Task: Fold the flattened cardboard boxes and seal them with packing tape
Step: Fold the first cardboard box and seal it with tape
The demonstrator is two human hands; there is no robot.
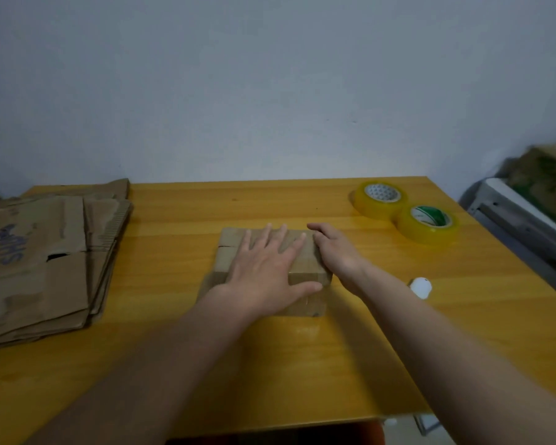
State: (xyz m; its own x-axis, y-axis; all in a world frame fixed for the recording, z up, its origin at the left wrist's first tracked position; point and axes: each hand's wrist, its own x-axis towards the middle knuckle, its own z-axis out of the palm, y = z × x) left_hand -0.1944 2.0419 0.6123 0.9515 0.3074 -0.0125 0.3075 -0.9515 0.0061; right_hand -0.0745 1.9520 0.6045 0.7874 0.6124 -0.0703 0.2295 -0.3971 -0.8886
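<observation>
Pressing flat on top of a small folded box [235, 252] at the middle of the yellow table [302, 364], the left hand [267, 271] has its fingers straight and spread, grasping nothing. Right hand [337, 252] rests against the box's right edge, fingers extended along it, not curled round anything. Stack of flattened boxes [39, 261] lies at the table's left edge, blue lettering on the top sheet. Two tape rolls [405, 213] sit touching at the far right corner. Small white object [421, 286] near the right forearm, too blurred to identify.
</observation>
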